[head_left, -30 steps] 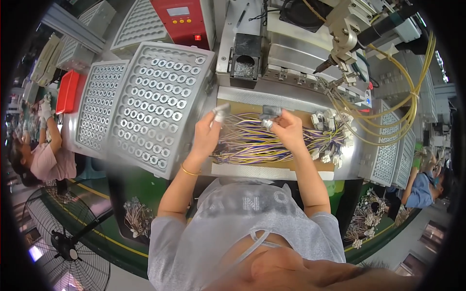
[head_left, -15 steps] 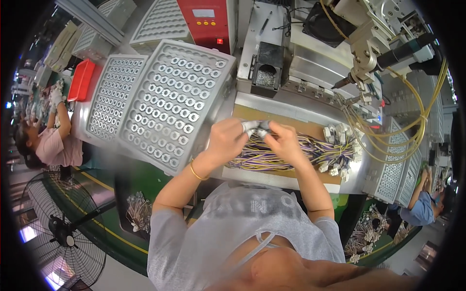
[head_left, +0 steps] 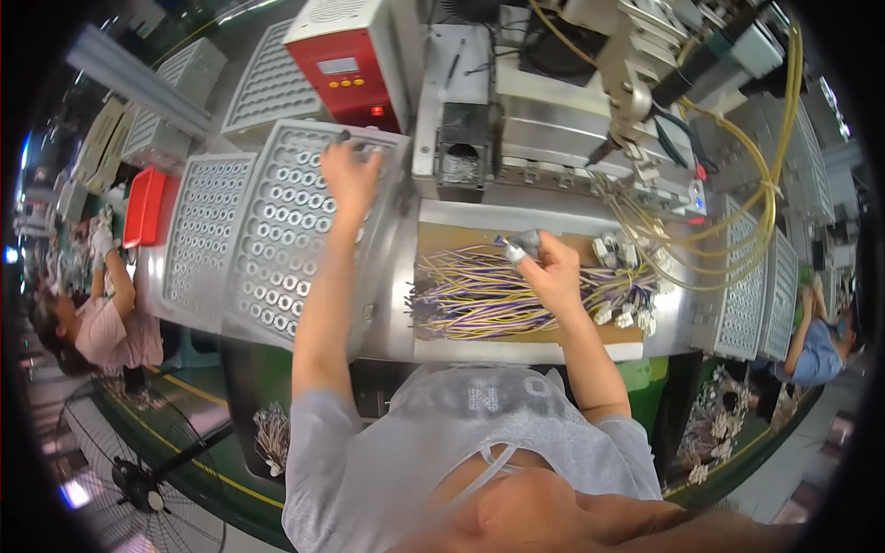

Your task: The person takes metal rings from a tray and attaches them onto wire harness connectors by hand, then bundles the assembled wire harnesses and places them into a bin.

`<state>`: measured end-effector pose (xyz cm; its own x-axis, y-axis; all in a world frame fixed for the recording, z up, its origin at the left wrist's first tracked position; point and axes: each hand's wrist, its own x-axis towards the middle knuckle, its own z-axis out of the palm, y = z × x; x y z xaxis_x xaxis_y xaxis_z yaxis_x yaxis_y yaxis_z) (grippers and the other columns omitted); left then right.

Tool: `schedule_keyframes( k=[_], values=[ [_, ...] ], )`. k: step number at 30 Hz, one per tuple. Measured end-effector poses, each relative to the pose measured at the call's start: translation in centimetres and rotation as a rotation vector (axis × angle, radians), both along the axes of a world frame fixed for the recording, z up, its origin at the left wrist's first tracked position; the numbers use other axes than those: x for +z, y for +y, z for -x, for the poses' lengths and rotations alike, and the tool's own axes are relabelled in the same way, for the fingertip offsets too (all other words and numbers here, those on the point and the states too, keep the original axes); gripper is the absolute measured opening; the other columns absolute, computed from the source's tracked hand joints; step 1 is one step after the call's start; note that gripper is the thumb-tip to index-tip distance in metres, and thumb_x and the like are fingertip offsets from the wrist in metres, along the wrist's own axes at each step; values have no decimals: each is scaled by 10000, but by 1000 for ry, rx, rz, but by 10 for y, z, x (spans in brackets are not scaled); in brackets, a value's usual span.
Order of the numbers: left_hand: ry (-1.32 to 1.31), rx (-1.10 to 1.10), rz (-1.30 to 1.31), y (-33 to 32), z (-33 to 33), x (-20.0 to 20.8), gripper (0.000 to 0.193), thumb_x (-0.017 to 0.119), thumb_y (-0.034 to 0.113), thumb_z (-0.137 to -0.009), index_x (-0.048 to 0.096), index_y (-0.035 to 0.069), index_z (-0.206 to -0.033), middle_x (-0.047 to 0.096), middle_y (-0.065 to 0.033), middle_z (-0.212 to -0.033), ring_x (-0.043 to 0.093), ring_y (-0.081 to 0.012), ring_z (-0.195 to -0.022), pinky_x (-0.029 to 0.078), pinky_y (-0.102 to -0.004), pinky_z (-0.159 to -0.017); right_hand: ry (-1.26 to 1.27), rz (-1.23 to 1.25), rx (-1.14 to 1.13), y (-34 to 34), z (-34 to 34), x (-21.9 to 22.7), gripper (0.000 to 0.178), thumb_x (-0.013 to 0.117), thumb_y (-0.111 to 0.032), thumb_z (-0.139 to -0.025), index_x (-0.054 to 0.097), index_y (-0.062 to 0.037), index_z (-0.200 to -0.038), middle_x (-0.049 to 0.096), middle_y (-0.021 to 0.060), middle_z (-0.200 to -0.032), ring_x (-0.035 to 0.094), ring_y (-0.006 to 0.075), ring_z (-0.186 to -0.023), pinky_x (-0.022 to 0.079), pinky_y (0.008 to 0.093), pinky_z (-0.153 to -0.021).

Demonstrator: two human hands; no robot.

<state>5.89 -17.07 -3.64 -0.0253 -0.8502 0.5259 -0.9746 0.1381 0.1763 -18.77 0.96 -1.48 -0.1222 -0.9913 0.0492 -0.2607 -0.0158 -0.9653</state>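
Observation:
My left hand (head_left: pixel 348 180) is over the upper part of a grey tray (head_left: pixel 395 152) holding rows of silver ring-shaped parts (head_left: pixel 300 230). Its thumb and fingers look apart, dark covers on the fingertips, somewhat blurred; I make out nothing between them. Above the wire bundle, my right hand (head_left: pixel 553 272) pinches a thin wire lead, its purple and yellow end (head_left: pixel 502 241) sticking out past the covered thumb and finger. Below lies a bundle of purple, yellow and dark wires (head_left: pixel 489 295) on brown board, with white connectors (head_left: pixel 636 276) at its right end.
Left of the tray are a second ring tray (head_left: pixel 207 230) and a red bin (head_left: pixel 145 207). Behind stand a red control box (head_left: pixel 355 78), a black box with metal bits (head_left: pixel 461 152), and a machine with a soldering-iron-like tool (head_left: pixel 645 106) and yellow tubes. People work on both sides.
My hands, together above the wires before, are now apart. The left has gone far and left over the ring tray; the right stays above the bundle with the wire lead. The view has shifted.

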Motion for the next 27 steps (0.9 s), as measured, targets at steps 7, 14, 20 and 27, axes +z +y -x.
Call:
schedule_keyframes(
  k=[7, 14, 20, 27],
  values=[
    [1837, -522, -842, 127, 30, 32, 317, 544, 100, -817, 499, -3, -1113, 571, -99, -998, 597, -176, -800, 495, -264, -585, -44, 45, 71, -6, -13, 16, 71, 554, -34, -761, 583, 14, -804, 544, -2, -637, 462, 39, -568, 385, 202, -500],
    [1615, -651, -934, 163, 60, 34, 383, 580, 40, -802, 477, -6, -1168, 580, -71, -1016, 568, -114, -828, 470, -221, -656, -37, 11, 110, 7, -11, 19, 94, 556, -21, -749, 580, 16, -832, 548, -8, -658, 465, 34, -578, 388, 192, -509],
    [1568, -746, -864, 170, 67, 35, 376, 557, 26, -814, 468, -12, -1177, 573, -79, -1029, 560, -103, -825, 474, -209, -646, -121, 63, 143, 12, -8, 20, 109, 564, -34, -736, 586, 12, -832, 551, -8, -653, 474, 35, -561, 391, 192, -498],
    [1535, -790, -874, 175, 67, 37, 364, 537, 15, -824, 462, -22, -1179, 559, -80, -1041, 545, -93, -789, 482, -216, -591, 28, 132, 124, 10, -9, 33, 100, 583, -28, -696, 582, 19, -783, 534, 9, -579, 462, 32, -506, 373, 191, -449]
  ],
)
